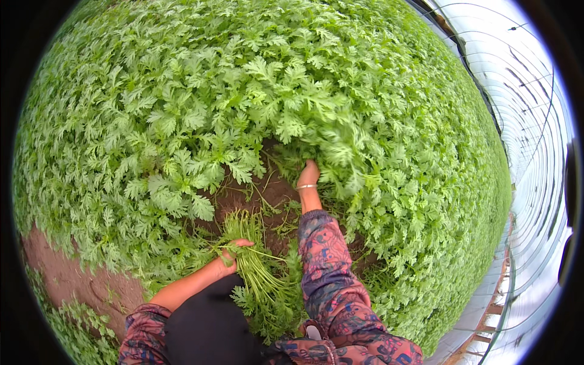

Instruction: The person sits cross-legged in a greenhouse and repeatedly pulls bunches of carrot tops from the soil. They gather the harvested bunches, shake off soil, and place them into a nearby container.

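Observation:
My left hand (232, 256) is closed around a bunch of cut leafy greens (260, 273), its pale green stems pointing up and its leaves hanging down toward my lap. Farther forward, my right hand (310, 173) reaches in at the base of the standing green plants (340, 141), with a thin bracelet (306, 186) at the wrist. Leaves hide its fingers, so whether it grips stems or a tool cannot be seen. The leaves just beside it look blurred.
Dense feathery-leaved plants (182, 91) spread ahead and to both sides. Brown soil (273, 187) with loose stems lies between my hands. A bare soil strip (82, 278) runs at lower left. Ribbed plastic greenhouse sheeting (534, 137) rises along the right.

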### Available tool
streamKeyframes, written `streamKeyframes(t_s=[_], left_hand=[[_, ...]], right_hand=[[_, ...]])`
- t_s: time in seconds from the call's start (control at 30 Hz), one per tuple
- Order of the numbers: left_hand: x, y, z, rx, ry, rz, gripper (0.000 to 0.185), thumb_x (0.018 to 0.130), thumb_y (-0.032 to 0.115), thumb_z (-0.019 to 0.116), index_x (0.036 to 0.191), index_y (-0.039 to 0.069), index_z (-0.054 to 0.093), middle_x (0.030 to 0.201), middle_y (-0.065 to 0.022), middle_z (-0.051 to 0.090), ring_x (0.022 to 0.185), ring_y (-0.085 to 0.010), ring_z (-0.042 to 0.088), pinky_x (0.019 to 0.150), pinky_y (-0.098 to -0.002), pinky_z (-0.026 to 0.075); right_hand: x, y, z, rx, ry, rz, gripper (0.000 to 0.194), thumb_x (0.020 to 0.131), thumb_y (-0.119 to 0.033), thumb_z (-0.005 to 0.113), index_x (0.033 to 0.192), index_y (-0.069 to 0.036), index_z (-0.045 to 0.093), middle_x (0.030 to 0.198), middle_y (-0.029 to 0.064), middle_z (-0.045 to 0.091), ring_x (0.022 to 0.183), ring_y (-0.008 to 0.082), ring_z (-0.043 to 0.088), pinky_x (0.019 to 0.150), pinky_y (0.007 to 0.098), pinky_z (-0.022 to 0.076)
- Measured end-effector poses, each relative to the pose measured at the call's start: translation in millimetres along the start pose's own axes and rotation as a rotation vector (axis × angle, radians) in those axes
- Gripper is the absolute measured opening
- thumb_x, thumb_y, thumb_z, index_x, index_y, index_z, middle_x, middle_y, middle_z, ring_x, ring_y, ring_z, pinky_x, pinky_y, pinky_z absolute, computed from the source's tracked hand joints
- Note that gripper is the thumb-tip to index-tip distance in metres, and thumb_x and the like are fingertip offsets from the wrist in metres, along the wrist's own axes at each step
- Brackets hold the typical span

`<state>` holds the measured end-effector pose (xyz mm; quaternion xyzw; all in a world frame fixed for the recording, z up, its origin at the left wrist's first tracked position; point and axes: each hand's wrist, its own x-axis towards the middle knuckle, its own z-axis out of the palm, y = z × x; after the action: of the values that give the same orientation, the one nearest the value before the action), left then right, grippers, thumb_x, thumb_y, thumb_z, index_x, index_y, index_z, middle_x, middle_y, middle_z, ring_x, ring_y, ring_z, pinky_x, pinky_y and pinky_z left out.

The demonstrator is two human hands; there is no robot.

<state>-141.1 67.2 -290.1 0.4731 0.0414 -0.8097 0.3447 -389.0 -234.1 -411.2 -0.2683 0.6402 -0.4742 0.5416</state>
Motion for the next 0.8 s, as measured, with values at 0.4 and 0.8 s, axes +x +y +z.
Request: streamKeyframes(t_s=[0.4,0.8], left_hand=[[-14,7,21,-0.092,-0.096,-0.188,0.042,0.084,0.033,0.074,0.113,0.007,0.061,0.109,-0.0114,0.063,0.095,-0.0272,0.063,0.083,-0.0492,0.056],[30,-33,-54,0.201,-1.009,0.420,0.075,0.095,0.062,0.042,0.146,0.007,0.037,0.136,-0.0118,0.049,0.122,-0.0234,0.051,0.102,-0.0378,0.045]], right_hand=[[-250,-70,8,0.494,0.160,-0.110,0.029,0.095,-0.024,0.043,0.089,-0.002,0.062,0.083,0.0061,0.063,0.086,0.0176,0.060,0.084,0.0374,0.0500],[-369,-136,7,-1.195,-1.197,-0.933,0.040,0.081,-0.023,0.058,0.114,-0.002,0.056,0.115,0.0144,0.055,0.110,0.0290,0.054,0.096,0.0420,0.0467]])
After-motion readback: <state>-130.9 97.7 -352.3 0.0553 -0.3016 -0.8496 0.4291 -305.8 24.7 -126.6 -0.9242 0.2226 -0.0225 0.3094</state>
